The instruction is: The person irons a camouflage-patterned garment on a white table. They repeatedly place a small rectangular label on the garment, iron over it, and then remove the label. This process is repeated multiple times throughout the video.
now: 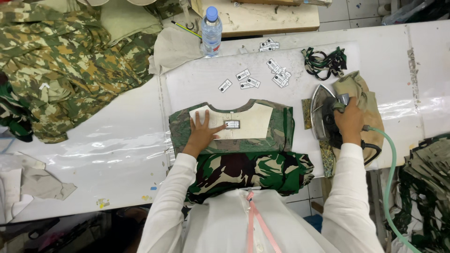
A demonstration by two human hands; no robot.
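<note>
A folded camouflage shirt (248, 159) lies in front of me on the white table (108, 140), its cream inner collar panel (255, 119) facing up with a small label (232, 124) at the middle. My left hand (202, 131) rests flat on that panel, fingers spread, just left of the label. My right hand (349, 122) grips the handle of a steam iron (323, 112) that stands tilted on a tan pad (363, 96) to the right of the shirt.
A green hose (388, 178) runs from the iron down the right side. Several small white tags (262, 77) lie scattered behind the shirt, beside a water bottle (211, 33) and a bundle of dark strips (324, 62). Camouflage garments (61, 65) pile up at left.
</note>
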